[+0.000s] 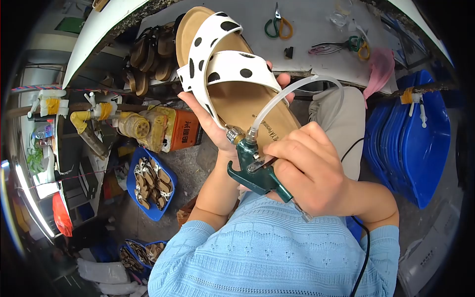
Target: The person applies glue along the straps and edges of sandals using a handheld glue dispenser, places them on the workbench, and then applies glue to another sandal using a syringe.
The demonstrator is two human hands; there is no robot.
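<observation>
A sandal (235, 99) with a tan footbed and white straps with black spots lies tilted across my left hand (210, 119), whose fingers wrap round beneath it. My right hand (311, 168) is closed on a dark green spray gun (255, 171), just in front of the sandal's lower end. The gun's metal nozzle (233, 132) points toward the side of the straps. A clear tube (297, 86) rises from the top of the gun and loops to the right. The gun hides part of the footbed.
Scissors (279, 24), pliers (330, 47) and pink plastic (380, 72) lie on the white table (222, 6). Stacked blue trays (420, 138) stand right. A blue basket of sandals (151, 183) is on the floor at left, near an orange container (185, 129).
</observation>
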